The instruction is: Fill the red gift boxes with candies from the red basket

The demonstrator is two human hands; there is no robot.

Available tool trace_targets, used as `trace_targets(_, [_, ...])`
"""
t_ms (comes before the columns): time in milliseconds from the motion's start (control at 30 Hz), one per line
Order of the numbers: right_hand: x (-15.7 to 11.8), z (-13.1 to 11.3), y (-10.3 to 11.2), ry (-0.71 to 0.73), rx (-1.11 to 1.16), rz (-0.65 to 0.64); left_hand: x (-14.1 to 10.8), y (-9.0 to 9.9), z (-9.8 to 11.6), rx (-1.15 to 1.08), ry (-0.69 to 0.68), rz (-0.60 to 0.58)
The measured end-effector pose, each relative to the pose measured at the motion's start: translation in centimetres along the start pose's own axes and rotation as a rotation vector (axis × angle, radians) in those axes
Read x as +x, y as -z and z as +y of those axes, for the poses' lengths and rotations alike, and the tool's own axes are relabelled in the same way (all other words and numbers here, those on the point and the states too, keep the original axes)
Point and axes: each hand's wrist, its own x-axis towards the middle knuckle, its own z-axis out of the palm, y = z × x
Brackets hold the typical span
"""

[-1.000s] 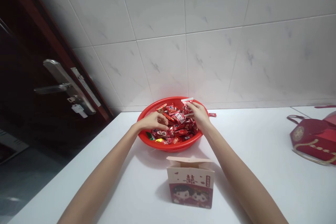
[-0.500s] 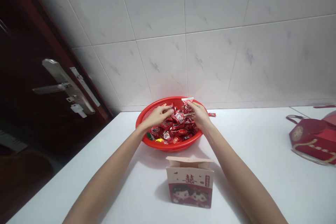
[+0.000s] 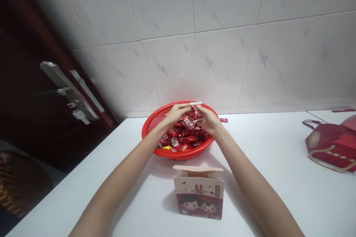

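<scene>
A red plastic basket holds a heap of mostly red wrapped candies. Over its right half, my right hand grips a red packet with a white edge. My left hand reaches over the basket from the left, its fingertips closed at the packet's left side; whether they pinch anything is too small to tell. In front of the basket stands a small paper box, open at the top, with two cartoon figures on its front.
A dark red bag with a cord lies at the right on the white table. One small red packet is just right of the basket. Behind rises a tiled wall; a dark door with keys is at the left.
My left hand has moved right and up from the candies to the packet in my right hand. The packet is now more between both hands. The view has shifted slightly.
</scene>
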Motion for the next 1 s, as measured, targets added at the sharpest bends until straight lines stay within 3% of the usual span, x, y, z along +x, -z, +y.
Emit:
trace_targets(200, [0.2, -0.2, 0.1, -0.020, 0.038, -0.002, 0.7, 0.7, -1.9, -0.058, 0.004, 0.066])
trace_targets(400, [-0.1, -0.1, -0.1, 0.034, 0.017, 0.015, 0.3, 1.2, -2.2, 0.079, -0.016, 0.108])
trace_targets(533, [0.0, 0.1, 0.0, 0.018, -0.026, 0.104, -1.0, 3.6, -1.0, 0.190, 0.062, -0.059])
trace_targets(667, [0.3, 0.1, 0.0, -0.003, -0.018, 0.193, -3.1, 5.9, -0.3, 0.449, 0.253, -0.491])
trace_targets(733, [0.2, 0.0, -0.1, -0.013, -0.015, 0.199, -4.1, 6.0, -0.6, 0.608, 0.350, -0.627])
trace_targets(867, [-0.1, -0.2, -0.4, -0.033, 0.009, 0.222, -5.1, 4.8, -1.7, 0.842, 0.376, -0.581])
trace_targets(1000, [-0.4, -0.2, -0.6, -0.018, -0.030, 0.216, -4.8, 4.6, -2.4, 0.826, 0.354, -0.635])
